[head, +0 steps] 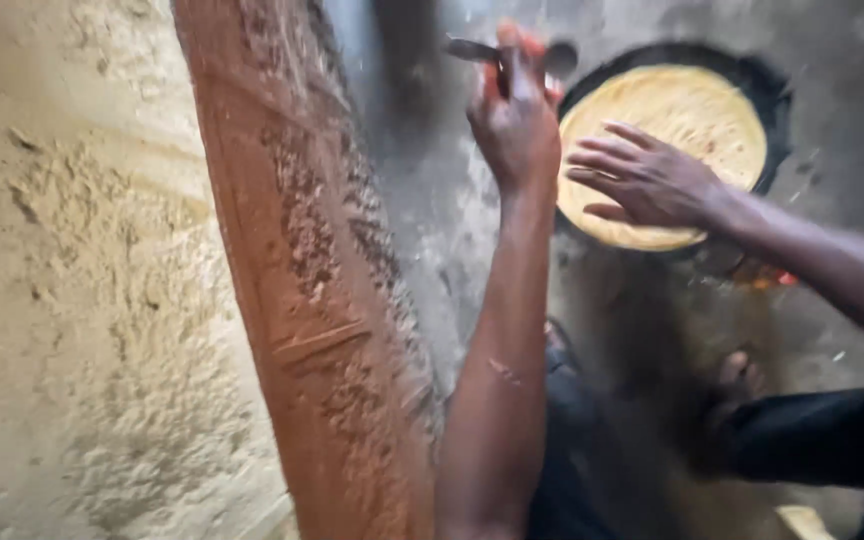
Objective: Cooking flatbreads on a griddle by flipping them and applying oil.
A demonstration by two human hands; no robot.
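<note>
The flatbread lies spread across the dark round pan, which sits at about one o'clock in my view, on the grey floor. It already fills nearly the whole pan. Its top is pale yellow with a few faint brown flecks, so I judge the spreading to be done and the cooking under way. It is not deeply browned on the side I can see. Lifting it out is not yet done, as far as I can tell.

My left hand is raised at twelve o'clock, just left of the pan's rim, forearm running straight up from the bottom of the view. Its fingers are closed around a red-handled utensil whose metal end sticks out towards eleven o'clock. The blur hides what kind of tool it is.

My right hand reaches in from three o'clock, palm down, over the near left part of the flatbread. Its fingers are spread flat and hold nothing. I cannot tell whether they touch the bread or hover just above it.

A reddish wooden post slants down the middle-left, with a rough sandy wall beyond it at nine o'clock. A small orange glow shows under the pan's near edge.
</note>
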